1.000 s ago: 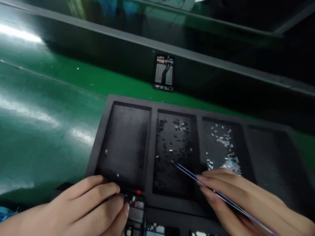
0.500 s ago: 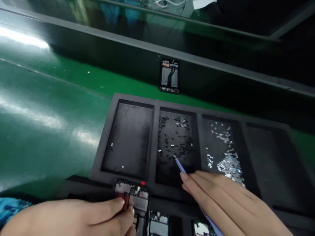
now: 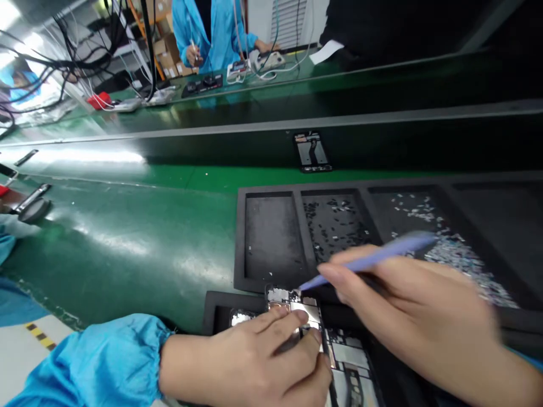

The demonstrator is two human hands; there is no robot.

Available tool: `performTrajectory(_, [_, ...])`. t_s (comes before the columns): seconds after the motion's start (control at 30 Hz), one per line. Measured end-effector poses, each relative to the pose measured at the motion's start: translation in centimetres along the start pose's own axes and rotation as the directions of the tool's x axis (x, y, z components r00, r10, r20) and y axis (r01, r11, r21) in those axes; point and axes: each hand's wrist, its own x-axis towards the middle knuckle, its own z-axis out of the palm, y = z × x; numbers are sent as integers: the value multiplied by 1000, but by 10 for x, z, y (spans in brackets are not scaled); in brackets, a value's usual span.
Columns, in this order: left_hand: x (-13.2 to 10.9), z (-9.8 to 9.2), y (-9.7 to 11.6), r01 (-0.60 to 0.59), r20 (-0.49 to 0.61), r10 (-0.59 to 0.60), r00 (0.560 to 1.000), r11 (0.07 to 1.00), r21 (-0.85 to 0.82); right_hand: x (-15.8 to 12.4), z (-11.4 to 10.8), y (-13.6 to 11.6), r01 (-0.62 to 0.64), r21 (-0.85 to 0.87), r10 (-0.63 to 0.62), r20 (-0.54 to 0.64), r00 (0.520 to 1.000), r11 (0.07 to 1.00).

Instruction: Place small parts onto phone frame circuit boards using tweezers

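Note:
My right hand (image 3: 407, 305), a little blurred, pinches purple tweezers (image 3: 377, 258). Their tip is at the top end of an opened phone (image 3: 307, 312) with bare boards and metal shields. Over that phone my left hand (image 3: 263, 353) bends its fingers and grips it; the palm hides its lower part. Another opened phone (image 3: 350, 356) lies just to the right, and a third phone's corner (image 3: 241, 317) shows at left. Behind the hands, a black compartment tray (image 3: 240, 243) holds tiny black pieces (image 3: 333, 229) and a heap of small silvery pieces (image 3: 458, 263). Whether the tip holds a piece, I cannot tell.
A phone frame (image 3: 313, 152) leans near the ledge (image 3: 212, 127) behind the tray. The green bench (image 3: 139, 226) runs leftward, with phones and a round grey object (image 3: 34, 210) at far left. Beyond the ledge, a person in a blue coat (image 3: 212, 34) stands by cables and devices.
The tweezers have left the tray of black pieces and come to the phone under my left hand. The view has tilted up and left, bringing the other person into sight.

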Motion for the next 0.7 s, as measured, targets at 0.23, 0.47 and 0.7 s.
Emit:
performTrajectory(0.23, [3, -1, -4, -5, -64, 8, 998, 999, 41, 18, 47, -5, 123, 84, -121, -31, 992, 989])
performTrajectory(0.47, [5, -4, -9, -1, -58, 4, 998, 998, 55, 12, 46, -3, 175, 67, -174, -19, 984, 982])
performTrajectory(0.7, [3, -1, -8, 0, -50, 1, 999, 1000, 15, 11, 46, -5, 190, 51, -190, -14, 982, 980])
